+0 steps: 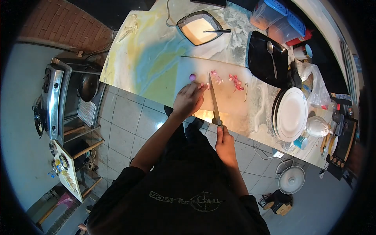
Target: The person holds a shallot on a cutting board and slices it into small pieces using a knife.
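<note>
My right hand (226, 145) is closed round the handle of a long knife (214, 100), whose blade points away from me over the pale cutting board (231, 102). My left hand (189, 98) is bent over the board, its fingertips pressed together on a small pinkish piece (206, 85) just left of the blade. Beyond those fingers sits a small purple onion (192, 77). Sliced pink pieces (216, 76) lie right of the knife tip, and a redder chopped pile (236, 82) is farther right.
A square bowl of pale batter (199, 31) with a utensil stands at the back. Rightward are a black tray (264, 58) with a spoon, stacked white plates (291, 114), lidded containers (270, 15) and a plastic bag (313, 80). A stove (55, 98) is at far left.
</note>
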